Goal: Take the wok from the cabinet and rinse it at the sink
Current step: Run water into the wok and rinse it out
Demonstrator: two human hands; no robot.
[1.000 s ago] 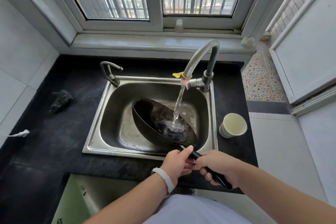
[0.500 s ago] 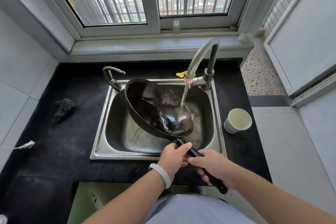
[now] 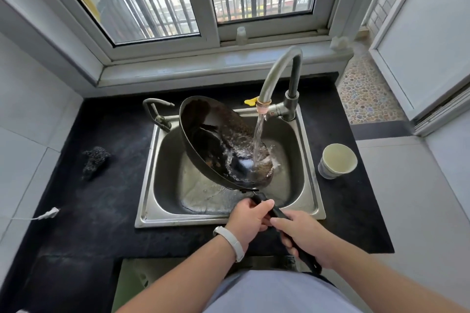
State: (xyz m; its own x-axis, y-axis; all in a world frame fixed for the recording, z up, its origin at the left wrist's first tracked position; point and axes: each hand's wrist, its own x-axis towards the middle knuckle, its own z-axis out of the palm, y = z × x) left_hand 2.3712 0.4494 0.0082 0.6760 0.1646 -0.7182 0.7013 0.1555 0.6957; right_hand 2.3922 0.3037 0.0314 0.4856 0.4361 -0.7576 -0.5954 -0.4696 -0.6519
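Note:
The black wok (image 3: 213,140) hangs tilted over the steel sink (image 3: 309,185), its far rim raised high at the left and its inside facing right. Water from the curved tap (image 3: 277,71) falls onto its lower inside and splashes there. My left hand (image 3: 250,220), a white band on its wrist, grips the long black handle (image 3: 276,213) close to the bowl. My right hand (image 3: 302,234) grips the same handle farther back, and the handle's end sticks out beyond it.
A pale paper cup (image 3: 337,160) stands on the black counter right of the sink. A dark scouring pad (image 3: 95,160) lies to the left, and a white cable end (image 3: 48,213) nearer the wall. A small second tap (image 3: 157,112) stands at the sink's back left corner.
The wok has been tipped up from lying low in the sink to a steep tilt, far rim rising. Both hands keep hold of the handle, and water keeps running.

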